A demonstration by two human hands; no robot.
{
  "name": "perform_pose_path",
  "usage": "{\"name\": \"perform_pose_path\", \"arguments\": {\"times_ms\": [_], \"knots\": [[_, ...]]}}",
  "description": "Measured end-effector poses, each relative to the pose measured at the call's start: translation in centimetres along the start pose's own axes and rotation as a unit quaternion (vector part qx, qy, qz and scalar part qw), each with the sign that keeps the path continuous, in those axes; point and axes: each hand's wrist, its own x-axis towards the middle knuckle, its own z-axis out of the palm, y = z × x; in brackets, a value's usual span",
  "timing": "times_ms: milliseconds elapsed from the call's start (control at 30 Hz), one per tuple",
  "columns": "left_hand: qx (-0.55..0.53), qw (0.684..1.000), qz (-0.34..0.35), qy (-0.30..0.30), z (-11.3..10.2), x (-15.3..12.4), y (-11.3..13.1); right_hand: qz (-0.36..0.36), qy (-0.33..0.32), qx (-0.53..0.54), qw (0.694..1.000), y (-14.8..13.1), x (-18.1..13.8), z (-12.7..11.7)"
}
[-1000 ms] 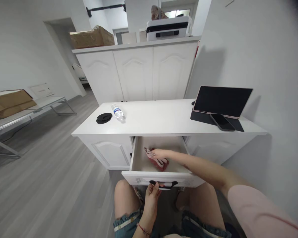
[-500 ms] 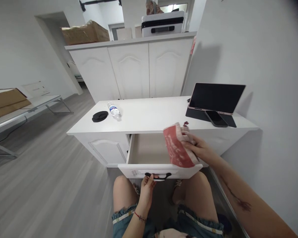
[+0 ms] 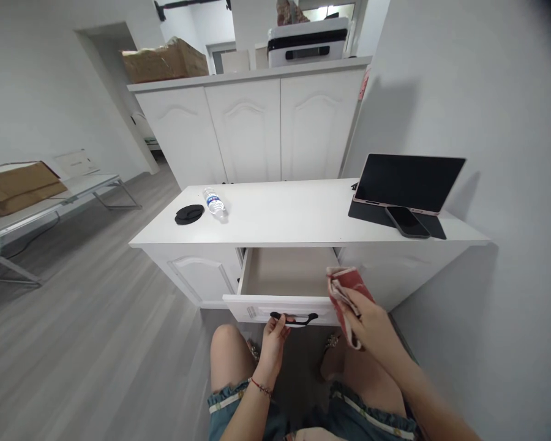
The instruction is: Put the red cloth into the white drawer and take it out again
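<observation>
A white drawer (image 3: 257,304) stands pulled out of a low white cabinet (image 3: 280,220) in front of my knees. My left hand (image 3: 274,334) is closed on the drawer's black handle (image 3: 294,319). My right hand (image 3: 366,318) is closed on a red and white cloth pouch (image 3: 344,286), held just outside the drawer's right front corner. The part of the drawer's inside that shows holds nothing.
On the cabinet top lie a water bottle (image 3: 214,204), a black round lid (image 3: 190,214), a propped tablet (image 3: 408,175) and a phone (image 3: 407,222). A white wall stands close on the right. A tall white cupboard (image 3: 252,122) stands behind, a table (image 3: 50,202) with cardboard at left.
My right hand lifted the red pouch out of the drawer and drew it back toward me, down to the drawer's right corner. The drawer looks pushed in a little.
</observation>
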Motion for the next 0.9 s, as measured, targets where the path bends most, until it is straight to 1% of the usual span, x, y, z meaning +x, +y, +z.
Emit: {"name": "perform_pose_path", "arguments": {"times_ms": [67,167,267,333,500,700,900], "knots": [[-0.006,1.0,-0.001,-0.001,0.0,0.0,0.0,0.007,0.002,-0.014,1.0,-0.5,-0.5,2.2],[-0.022,1.0,-0.003,0.001,0.1,0.0,0.0,0.02,0.033,-0.014,0.999,-1.1,-1.1,4.7],[-0.025,1.0,-0.003,-0.004,0.2,0.0,-0.1,-0.008,0.049,0.006,0.999,-1.4,-1.5,6.4],[-0.023,1.0,-0.003,-0.01,0.2,0.0,-0.1,-0.036,0.054,-0.003,0.998,-1.5,-1.7,7.2],[-0.039,0.999,-0.002,-0.009,0.2,0.1,-0.4,-0.083,0.056,-0.055,0.993,-1.8,-1.9,8.6],[-0.076,0.997,-0.01,-0.005,0.1,0.0,-0.9,-0.124,0.095,-0.035,0.987,-3.0,-1.8,9.4],[-0.106,0.994,-0.012,-0.005,0.1,-0.7,-1.0,-0.153,0.063,-0.014,0.986,-3.3,-1.6,10.4]]}}
